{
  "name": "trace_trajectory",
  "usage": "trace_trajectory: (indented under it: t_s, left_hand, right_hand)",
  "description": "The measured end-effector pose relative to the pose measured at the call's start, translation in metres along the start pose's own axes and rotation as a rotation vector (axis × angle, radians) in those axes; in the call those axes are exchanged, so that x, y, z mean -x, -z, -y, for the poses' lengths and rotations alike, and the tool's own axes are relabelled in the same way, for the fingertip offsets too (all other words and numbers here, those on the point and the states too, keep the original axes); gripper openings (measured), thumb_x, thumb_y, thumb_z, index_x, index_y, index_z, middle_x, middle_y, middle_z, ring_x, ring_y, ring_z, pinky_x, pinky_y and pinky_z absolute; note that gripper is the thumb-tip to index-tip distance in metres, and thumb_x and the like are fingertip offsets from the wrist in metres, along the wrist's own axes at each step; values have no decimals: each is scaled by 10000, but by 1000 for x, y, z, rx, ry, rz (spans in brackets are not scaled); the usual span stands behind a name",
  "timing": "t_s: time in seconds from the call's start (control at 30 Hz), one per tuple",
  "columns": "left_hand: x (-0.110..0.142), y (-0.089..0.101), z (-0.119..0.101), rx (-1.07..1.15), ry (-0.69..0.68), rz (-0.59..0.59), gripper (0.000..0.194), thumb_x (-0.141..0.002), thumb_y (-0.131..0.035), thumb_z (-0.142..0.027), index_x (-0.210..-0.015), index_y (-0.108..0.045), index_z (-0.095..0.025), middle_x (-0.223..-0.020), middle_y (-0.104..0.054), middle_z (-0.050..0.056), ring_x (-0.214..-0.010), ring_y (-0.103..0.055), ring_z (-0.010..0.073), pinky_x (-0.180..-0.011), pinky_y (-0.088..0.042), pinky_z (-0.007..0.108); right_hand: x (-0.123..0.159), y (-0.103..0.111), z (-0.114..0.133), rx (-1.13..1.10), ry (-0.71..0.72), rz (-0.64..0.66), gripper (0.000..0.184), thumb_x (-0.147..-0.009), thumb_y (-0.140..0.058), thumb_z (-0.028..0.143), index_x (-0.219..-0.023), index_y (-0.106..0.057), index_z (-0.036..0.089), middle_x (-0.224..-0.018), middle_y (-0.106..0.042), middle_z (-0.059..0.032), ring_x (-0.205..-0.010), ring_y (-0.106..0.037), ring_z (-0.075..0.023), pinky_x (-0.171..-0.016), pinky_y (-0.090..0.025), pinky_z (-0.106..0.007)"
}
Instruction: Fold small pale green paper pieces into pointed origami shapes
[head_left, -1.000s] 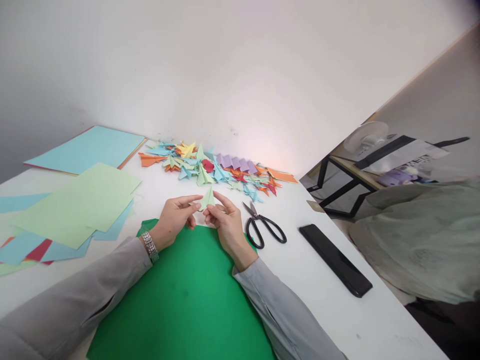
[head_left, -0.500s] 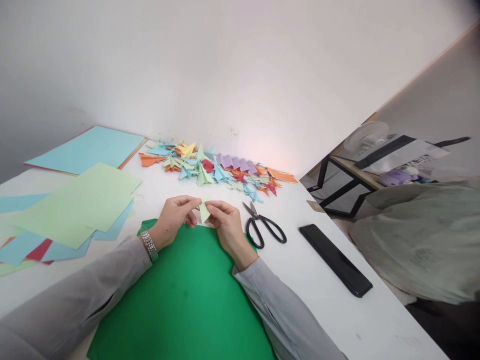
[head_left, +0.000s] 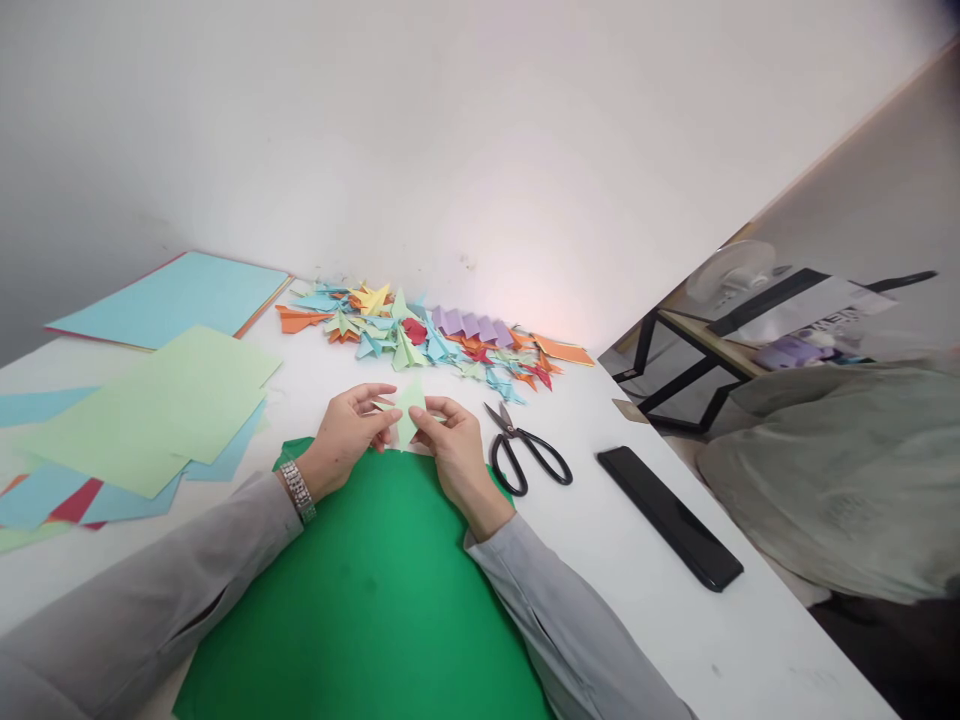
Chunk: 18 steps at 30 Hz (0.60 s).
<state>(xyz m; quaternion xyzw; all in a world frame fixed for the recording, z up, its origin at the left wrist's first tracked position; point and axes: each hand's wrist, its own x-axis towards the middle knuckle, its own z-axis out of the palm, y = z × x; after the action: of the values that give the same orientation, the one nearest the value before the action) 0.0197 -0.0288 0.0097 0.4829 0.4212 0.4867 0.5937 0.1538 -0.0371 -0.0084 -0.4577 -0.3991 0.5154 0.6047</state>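
Between my two hands is a small folded piece of pale green paper (head_left: 407, 412), held up above the far edge of a green sheet (head_left: 367, 590). My left hand (head_left: 349, 430), with a metal watch on the wrist, pinches the paper's left side between thumb and fingers. On the right side, my right hand (head_left: 454, 440) grips it with the thumb in front and fingers behind. Black-handled scissors (head_left: 517, 440) lie partly open just right of my right hand. Beyond the hands, a pile of folded paper shapes (head_left: 409, 345) in many colours lies along the wall.
Loose pale green sheets (head_left: 165, 410) and blue and red pieces spread over the left of the white table (head_left: 600, 620). A stack of large sheets (head_left: 172, 295) sits behind them. A long black case (head_left: 667, 515) lies at right, near a person's greenish clothing (head_left: 840, 480).
The folded paper has opened out wider and now stands taller between my fingers. My fingers have shifted slightly on it, and the left ones are a little more spread.
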Motion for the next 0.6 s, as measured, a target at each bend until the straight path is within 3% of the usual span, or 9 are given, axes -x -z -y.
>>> trace_trajectory:
  t_s: [0.27, 0.6]
  left_hand:
    - [-2, 3, 5, 62, 24, -9, 380, -610, -732, -253, -933, -606, -98, -426, -531, -49, -390, -468, 81, -399, -385, 191]
    - [-5, 5, 5, 119, 43, -12, 358, -621, -719, -221, -945, -630, -98, -391, -477, -77, -348, -395, 44, -385, -295, 165]
  right_hand:
    - [1, 1, 0, 62, 2, 16, 246, -573, -772, 326, -691, -639, 157, -600, -626, 29, -423, -519, -78, -448, -432, -226]
    - [2, 0, 2, -36, -25, 25, 431, -619, -723, 311, -1008, -638, 148, -463, -546, 83, -404, -509, -87, -464, -438, -237]
